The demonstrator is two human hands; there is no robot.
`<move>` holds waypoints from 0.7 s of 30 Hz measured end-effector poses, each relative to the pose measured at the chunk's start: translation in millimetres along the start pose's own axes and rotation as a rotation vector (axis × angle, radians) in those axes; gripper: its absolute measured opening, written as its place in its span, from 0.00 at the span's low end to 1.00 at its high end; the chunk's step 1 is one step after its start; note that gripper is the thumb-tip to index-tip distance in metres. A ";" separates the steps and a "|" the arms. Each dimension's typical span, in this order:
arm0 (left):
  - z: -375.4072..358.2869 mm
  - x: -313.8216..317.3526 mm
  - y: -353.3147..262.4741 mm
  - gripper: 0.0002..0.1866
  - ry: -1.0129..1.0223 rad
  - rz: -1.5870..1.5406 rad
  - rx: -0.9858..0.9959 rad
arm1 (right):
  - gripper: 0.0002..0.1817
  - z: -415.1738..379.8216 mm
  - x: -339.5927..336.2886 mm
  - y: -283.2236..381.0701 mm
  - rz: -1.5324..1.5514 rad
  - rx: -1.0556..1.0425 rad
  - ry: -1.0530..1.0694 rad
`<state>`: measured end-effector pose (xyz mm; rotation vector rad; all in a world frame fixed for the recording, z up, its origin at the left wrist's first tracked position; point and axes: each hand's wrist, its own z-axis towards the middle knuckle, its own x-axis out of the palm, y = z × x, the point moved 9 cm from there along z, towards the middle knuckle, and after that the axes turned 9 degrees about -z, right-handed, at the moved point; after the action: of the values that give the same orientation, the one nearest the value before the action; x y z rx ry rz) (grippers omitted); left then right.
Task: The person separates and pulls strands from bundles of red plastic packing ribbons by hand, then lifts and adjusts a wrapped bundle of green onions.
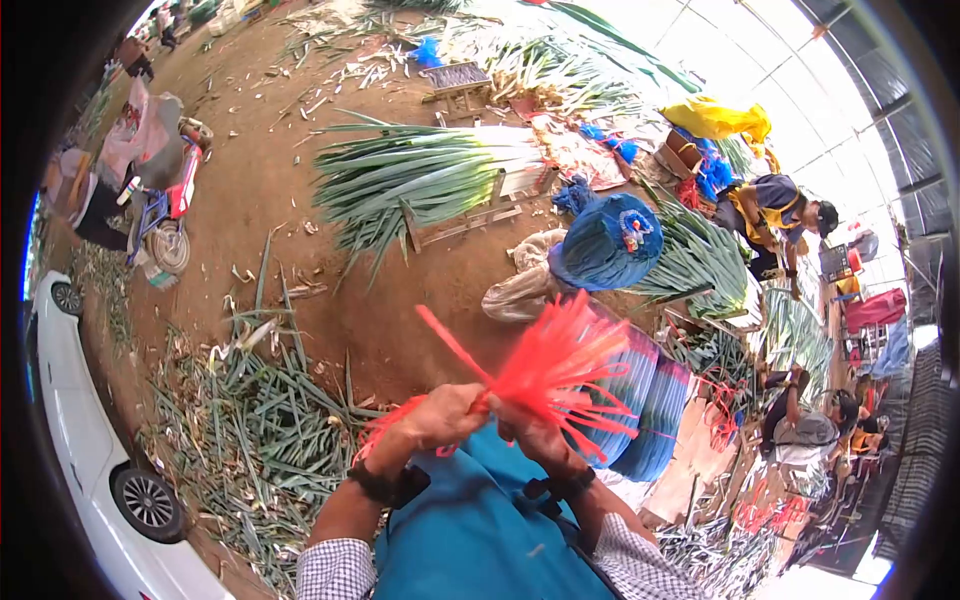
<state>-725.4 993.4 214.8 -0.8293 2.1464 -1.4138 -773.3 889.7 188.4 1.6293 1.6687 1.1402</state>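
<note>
A bundle of red plastic strips point(560, 375) spreads out in front of my body, its loose ends fanning to the right and slightly blurred. My left hand point(447, 415) is closed around the bundle's gathered part, and more red strips hang below it by the wrist. Close beside it, my right hand point(527, 425) also grips the strips, with its fingers partly hidden behind them. Both hands meet above a teal apron point(470, 520). Dark bands circle both wrists.
Long green leeks point(430, 180) lie on a low wooden rack ahead. A person in a blue hat point(607, 245) sits close in front. Cut leaves point(270, 430) cover the ground at left, near a white car point(90, 430). Another person point(775, 215) works at right.
</note>
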 end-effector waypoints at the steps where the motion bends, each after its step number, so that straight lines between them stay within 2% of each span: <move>1: 6.6 2.6 4.3 0.09 0.098 -0.012 -0.048 | 0.14 -1.7 -17.9 -5.1 -0.071 -0.041 -0.087; 3: 19.1 9.5 25.9 0.09 0.279 -0.039 -0.162 | 0.12 -3.7 -39.7 22.1 -0.115 -0.107 -0.269; 5: 33.0 8.8 41.3 0.09 0.329 0.044 -0.174 | 0.11 -6.8 -72.2 50.3 -0.158 -0.156 -0.479; 7: 42.7 -6.9 55.1 0.08 0.338 0.081 -0.221 | 0.07 -16.2 -125.8 57.8 0.074 -0.084 -0.757; 8: 49.4 -14.5 58.9 0.08 0.345 0.078 -0.247 | 0.10 -0.5 -124.4 66.2 0.059 -0.134 -0.802; 9: 53.9 -23.5 65.2 0.08 0.351 0.075 -0.274 | 0.11 -10.1 -157.3 78.5 0.151 -0.232 -0.866; 10: 62.7 -37.6 83.9 0.08 0.332 0.179 -0.277 | 0.13 -29.7 -206.2 89.7 0.239 -0.334 -0.951; 12: 88.8 -61.6 123.1 0.11 0.331 0.393 -0.244 | 0.14 -42.8 -263.0 104.4 0.288 -0.420 -1.111; 13: 97.6 -83.8 126.1 0.12 0.267 0.451 -0.214 | 0.14 -43.2 -291.4 107.4 0.293 -0.435 -1.171; 15: 109.3 -134.7 121.9 0.13 0.162 0.547 -0.210 | 0.13 -41.4 -332.7 99.8 0.305 -0.426 -1.293; 18: 126.0 -202.5 93.4 0.14 0.044 0.728 -0.274 | 0.11 -30.1 -360.4 106.2 0.455 -0.447 -1.442; 21: 151.2 -253.3 95.2 0.12 0.058 0.929 -0.127 | 0.10 -42.8 -417.0 56.0 0.476 -0.390 -1.459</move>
<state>-467.2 1096.1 77.5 0.2061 2.1997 -0.8122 -728.5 469.2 183.1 1.8165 0.1270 0.1548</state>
